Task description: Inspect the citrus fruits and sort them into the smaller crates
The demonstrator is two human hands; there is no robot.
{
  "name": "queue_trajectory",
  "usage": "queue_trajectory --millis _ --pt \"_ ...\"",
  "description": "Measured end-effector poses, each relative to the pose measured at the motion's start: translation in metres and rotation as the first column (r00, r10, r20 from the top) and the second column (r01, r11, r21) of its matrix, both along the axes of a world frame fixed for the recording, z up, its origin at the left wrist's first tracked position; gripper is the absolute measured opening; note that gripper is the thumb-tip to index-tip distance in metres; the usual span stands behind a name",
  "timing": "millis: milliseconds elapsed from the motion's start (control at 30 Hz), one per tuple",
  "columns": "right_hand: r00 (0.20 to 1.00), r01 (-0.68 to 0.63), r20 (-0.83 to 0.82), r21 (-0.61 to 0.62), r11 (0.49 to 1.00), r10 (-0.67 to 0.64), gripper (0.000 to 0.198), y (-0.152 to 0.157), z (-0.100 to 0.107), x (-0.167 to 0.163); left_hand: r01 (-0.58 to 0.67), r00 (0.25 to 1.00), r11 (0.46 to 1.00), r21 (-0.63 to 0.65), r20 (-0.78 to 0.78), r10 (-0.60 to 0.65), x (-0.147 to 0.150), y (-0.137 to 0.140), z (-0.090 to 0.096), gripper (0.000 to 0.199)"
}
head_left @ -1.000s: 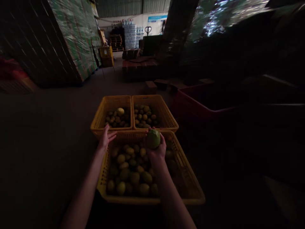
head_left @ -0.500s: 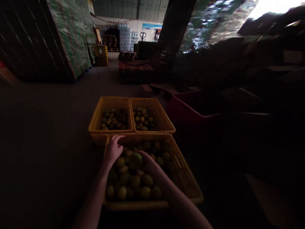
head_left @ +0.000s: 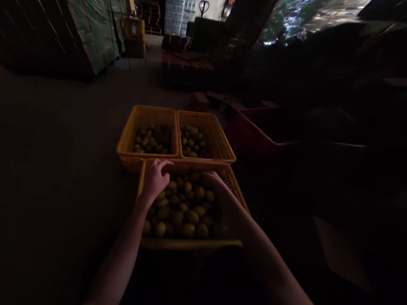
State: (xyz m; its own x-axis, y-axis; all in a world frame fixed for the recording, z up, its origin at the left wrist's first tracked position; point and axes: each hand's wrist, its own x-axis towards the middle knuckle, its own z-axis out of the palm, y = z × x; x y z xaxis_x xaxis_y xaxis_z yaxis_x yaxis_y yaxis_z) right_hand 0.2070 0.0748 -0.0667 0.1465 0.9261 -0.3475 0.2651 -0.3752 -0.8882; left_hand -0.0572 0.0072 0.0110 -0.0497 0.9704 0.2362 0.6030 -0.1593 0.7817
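Note:
A yellow plastic crate [head_left: 192, 243] right in front of me holds many round, yellow-green fruits [head_left: 192, 217]. My left hand [head_left: 158, 176] hovers by the crate's far left corner, thumb and forefinger apart, with nothing between them. At the far right part of the same crate, my right hand [head_left: 214, 180] reaches down among the fruits. Its fingertips are dim and mostly hidden, so whether a fruit is in them cannot be made out.
Behind stand two more yellow crates, one on the left [head_left: 122, 142] and one on the right [head_left: 224, 135], both with similar fruit. A dark red bin [head_left: 254, 131] is to the right. Wrapped green stacks [head_left: 92, 38] rise at the back left.
My right hand, which held a green fruit over the middle of the crate, has moved away to the far right among the fruits. The view has tilted down; my left hand stays near the corner.

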Motion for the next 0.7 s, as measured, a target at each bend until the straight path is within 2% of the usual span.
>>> queue_trajectory --millis 133,233,333,467,533,600,700 --pt "0.958 -0.014 0.280 -0.140 0.990 0.053 0.032 -0.004 -0.045 -0.013 -0.005 0.998 0.995 0.096 0.058 0.000 0.011 -0.002 0.013 0.042" --pt "0.914 -0.041 0.395 -0.142 0.989 0.095 0.033 0.007 -0.060 -0.021 -0.008 0.997 0.996 0.084 0.075 0.002 0.014 -0.001 0.016 0.042" --pt "0.878 -0.072 0.462 -0.130 0.989 0.125 0.030 0.014 -0.065 -0.026 -0.026 0.996 0.999 0.046 0.084 0.022 0.014 0.003 0.014 0.040" --pt "0.838 -0.057 0.533 -0.123 0.991 0.114 0.033 0.011 -0.064 -0.032 -0.023 0.996 0.999 0.034 0.087 0.020 0.016 0.006 0.012 0.037" --pt "0.843 -0.053 0.528 -0.110 0.993 0.104 0.036 0.008 -0.058 -0.034 0.001 0.995 0.999 0.048 0.099 -0.006 0.018 0.006 0.011 0.038" --pt "0.866 -0.043 0.493 -0.087 0.995 0.081 0.039 0.006 -0.046 -0.036 0.025 0.994 0.997 0.067 0.109 -0.032 0.021 0.005 0.010 0.039" --pt "0.928 -0.030 0.372 -0.024 0.999 0.037 0.045 0.004 -0.016 -0.035 0.041 0.993 0.997 0.063 0.105 -0.048 0.026 0.003 0.005 0.039"
